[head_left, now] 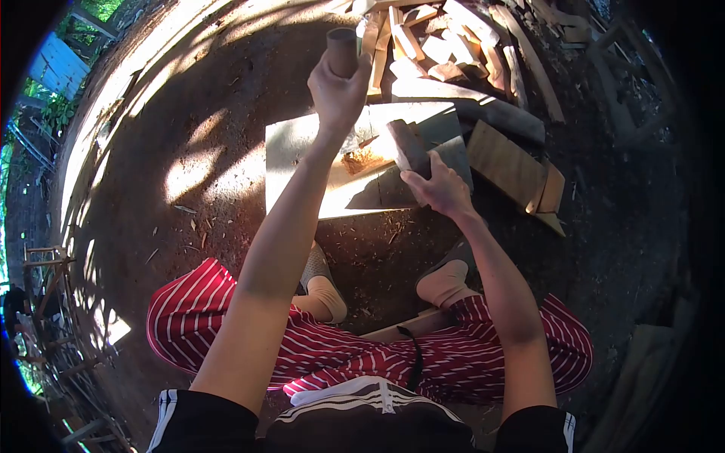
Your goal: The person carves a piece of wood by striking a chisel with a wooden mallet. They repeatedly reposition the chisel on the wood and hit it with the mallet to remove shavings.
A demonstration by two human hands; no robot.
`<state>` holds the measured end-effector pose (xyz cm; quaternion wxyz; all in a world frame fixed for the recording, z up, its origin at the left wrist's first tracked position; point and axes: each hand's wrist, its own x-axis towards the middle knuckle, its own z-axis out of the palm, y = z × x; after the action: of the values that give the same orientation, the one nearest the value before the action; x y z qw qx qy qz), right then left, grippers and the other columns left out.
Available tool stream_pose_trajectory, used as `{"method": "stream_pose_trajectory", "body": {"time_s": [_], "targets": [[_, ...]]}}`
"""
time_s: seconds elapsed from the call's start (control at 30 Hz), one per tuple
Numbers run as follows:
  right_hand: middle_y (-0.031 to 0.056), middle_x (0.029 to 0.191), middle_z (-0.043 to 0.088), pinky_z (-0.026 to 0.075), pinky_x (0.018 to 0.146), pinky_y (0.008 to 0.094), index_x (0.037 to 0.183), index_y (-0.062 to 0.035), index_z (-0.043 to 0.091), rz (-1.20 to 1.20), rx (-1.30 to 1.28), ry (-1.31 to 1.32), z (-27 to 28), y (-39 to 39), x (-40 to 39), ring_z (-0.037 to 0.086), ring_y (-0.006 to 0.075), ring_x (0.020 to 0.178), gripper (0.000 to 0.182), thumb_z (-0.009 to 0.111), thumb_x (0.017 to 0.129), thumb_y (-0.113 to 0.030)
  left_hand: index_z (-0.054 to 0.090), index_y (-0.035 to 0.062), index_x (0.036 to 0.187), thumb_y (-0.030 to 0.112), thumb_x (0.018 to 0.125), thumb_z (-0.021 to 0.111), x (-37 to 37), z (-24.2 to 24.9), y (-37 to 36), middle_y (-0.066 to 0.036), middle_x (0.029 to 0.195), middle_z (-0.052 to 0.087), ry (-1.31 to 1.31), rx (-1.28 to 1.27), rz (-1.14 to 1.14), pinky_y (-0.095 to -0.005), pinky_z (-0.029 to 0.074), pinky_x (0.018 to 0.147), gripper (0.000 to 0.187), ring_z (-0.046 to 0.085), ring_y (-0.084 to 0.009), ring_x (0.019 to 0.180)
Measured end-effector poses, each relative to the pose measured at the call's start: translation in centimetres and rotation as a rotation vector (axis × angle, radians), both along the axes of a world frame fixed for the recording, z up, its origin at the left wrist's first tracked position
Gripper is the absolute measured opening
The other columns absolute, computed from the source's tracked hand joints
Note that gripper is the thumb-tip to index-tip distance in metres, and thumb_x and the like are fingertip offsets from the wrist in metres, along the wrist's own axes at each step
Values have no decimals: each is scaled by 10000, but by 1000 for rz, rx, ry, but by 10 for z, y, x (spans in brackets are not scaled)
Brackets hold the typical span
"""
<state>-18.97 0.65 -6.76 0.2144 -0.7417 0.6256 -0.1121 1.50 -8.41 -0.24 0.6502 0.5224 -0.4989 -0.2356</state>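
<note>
My left hand point(340, 94) is raised above the far left part of a flat square board point(291, 174). Its fingers wrap round a thick, round wooden handle point(342, 51), whose blunt end faces up at me. Whatever the handle belongs to is hidden by the hand and cannot be made out. My right hand point(442, 187) grips the near end of a dark wooden block point(408, 147) with one pale, sunlit side. The block slants over the board's right half. Beside it, a chipped brown patch point(364, 159) marks the board's middle.
A heap of split wood pieces point(445, 49) lies beyond the board. On the right rest a flat plank point(502, 162) and a curved log point(506, 121). My feet point(445, 283) are near the board's front edge. Wood chips point(200, 226) litter the dirt ground.
</note>
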Motion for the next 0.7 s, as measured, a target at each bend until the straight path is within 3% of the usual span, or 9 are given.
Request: {"method": "stream_pose_trajectory", "body": {"time_s": [0.03, 0.1, 0.13, 0.33, 0.43, 0.53, 0.57, 0.63, 0.7], "targets": [[200, 837, 687, 544, 670, 440, 1349, 3, 400, 5, -12, 8, 11, -4, 0, 687, 335, 672, 804, 591, 804, -557, 571, 1, 796, 213, 792, 699, -2, 2, 2, -74, 654, 601, -37, -13, 26, -307, 460, 589, 248, 551, -117, 602], [177, 863, 680, 542, 637, 388, 1409, 27, 344, -124, 439, -214, 44, -12, -1, 664, 257, 589, 875, 601, 798, -544, 575, -5, 809, 204, 788, 696, -2, 7, 4, -88, 654, 601, -68, -33, 62, -312, 460, 590, 243, 546, -122, 596], [177, 863, 680, 542, 637, 388, 1409, 27, 344, -118, 431, -207, 54, -13, 1, 664, 257, 589, 875, 601, 798, -544, 575, -9, 815, 198, 787, 693, -1, 8, 5, -96, 654, 601, -48, -24, 67, -314, 460, 592, 240, 545, -127, 592], [187, 905, 647, 493, 540, 318, 1313, 113, 407, -51, 249, -367, 123, -31, 14, 605, 174, 528, 903, 632, 771, -573, 578, -15, 845, 182, 788, 684, 10, 4, 2, -115, 687, 612, 40, -9, 124, -322, 465, 611, 230, 553, -140, 608], [149, 914, 645, 501, 627, 305, 1216, 89, 467, 190, -70, -476, 157, -63, 32, 631, 162, 673, 843, 636, 761, -601, 580, -15, 858, 179, 786, 685, 8, 7, 5, -122, 706, 623, -13, -8, 153, -318, 471, 628, 232, 572, -141, 633], [83, 773, 639, 491, 635, 305, 1059, -3, 579, 416, -403, -685, 225, -68, 65, 616, 143, 670, 553, 649, 809, -491, 582, -18, 860, 178, 780, 685, 1, 12, 11, -131, 718, 634, 18, -7, 155, -323, 477, 641, 236, 594, -151, 651], [73, 843, 650, 498, 649, 297, 1071, -8, 578, 516, -435, -571, 246, -68, 69, 646, 145, 717, 542, 641, 832, -491, 588, -20, 867, 166, 777, 685, 1, 13, 11, -134, 731, 642, 10, -12, 149, -320, 483, 652, 228, 605, -155, 662], [139, 784, 623, 499, 634, 351, 1035, 76, 493, 508, -312, -772, 288, -25, 81, 639, 230, 725, 509, 585, 881, -400, 595, -22, 873, 154, 774, 684, 1, 12, 13, -136, 745, 650, 6, -19, 136, -317, 488, 663, 221, 617, -159, 672], [112, 807, 659, 514, 646, 291, 1087, 0, 568, 356, -290, -8, 241, -59, 97, 662, 163, 695, 680, 623, 777, -603, 608, -24, 895, 120, 769, 678, 5, 9, 15, -135, 768, 660, 56, -63, 83, -312, 497, 690, 205, 629, -162, 693]]}}
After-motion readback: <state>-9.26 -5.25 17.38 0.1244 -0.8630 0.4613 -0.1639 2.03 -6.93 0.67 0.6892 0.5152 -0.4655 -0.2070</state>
